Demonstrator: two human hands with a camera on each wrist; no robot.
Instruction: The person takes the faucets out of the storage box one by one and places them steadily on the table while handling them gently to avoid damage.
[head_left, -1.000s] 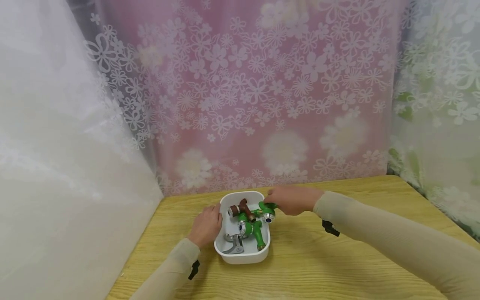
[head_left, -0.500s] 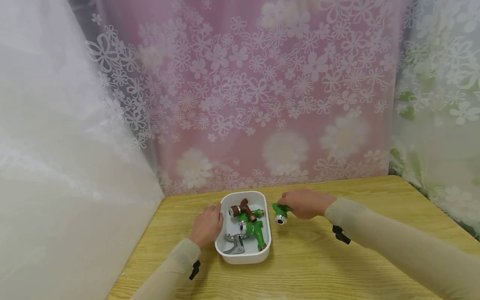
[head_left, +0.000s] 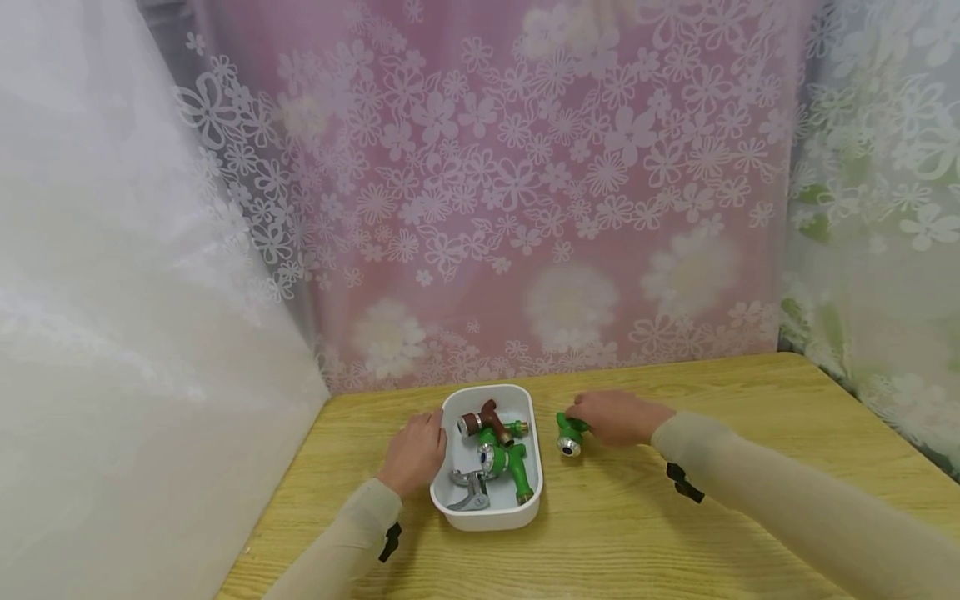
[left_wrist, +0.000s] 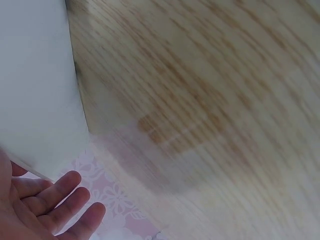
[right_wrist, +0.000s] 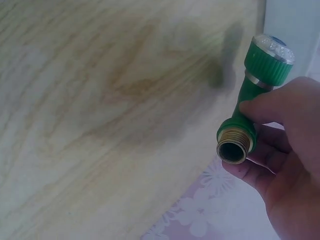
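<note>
My right hand (head_left: 621,417) pinches a green tap (head_left: 570,435) with a silver-capped round end, just right of the white tub (head_left: 491,522). In the right wrist view, the thumb lies along the tap's green body (right_wrist: 243,95) and its threaded brass end points at the camera. My left hand (head_left: 414,452) holds the tub's left rim; its thumb is hidden, and several fingers show below the wall in the left wrist view. Inside the tub lie a brown tap (head_left: 491,421), a green tap (head_left: 516,471) in front, another green one (head_left: 489,436) partly covered, and a grey metal tap (head_left: 472,490).
The tub stands on a wood-grain table (head_left: 637,517). A pink flowered curtain (head_left: 525,208) hangs behind it, a white sheet (head_left: 135,292) on the left and a pale flowered curtain (head_left: 877,208) on the right.
My right hand has lifted the green tap over the tub's right rim, carried it right and brought it down near the table. The left hand has stayed at the tub's rim.
</note>
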